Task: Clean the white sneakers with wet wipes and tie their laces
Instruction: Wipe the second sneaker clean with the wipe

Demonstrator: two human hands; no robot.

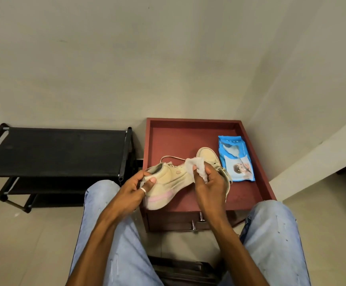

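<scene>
Head view, seated, knees apart in light jeans [271, 234].

- Left hand [135, 186]: fingers and thumb curled round one end of a white sneaker [172, 178], thumb pressed on its side. Ring [143, 190] on the thumb.
- The sneaker is held up on its side, with the pink-striped sole edge toward the camera. It hangs over the near left edge of the red-brown cabinet [188, 121]. A lace [172, 156] loops out behind it.
- Right hand [209, 182]: clenched on a crumpled wet wipe [196, 166], which touches the sneaker's upper.
- Second sneaker [208, 154]: stands on the cabinet top, toe toward the wall, partly hidden by the right hand.
- Wet wipe pack [237, 159]: flat, just beside the second sneaker, near the right rim.
- Cabinet top has a raised rim. The back half and near right corner are bare.
- Black shoe rack [54, 149]: to the left, close beside the cabinet.
</scene>
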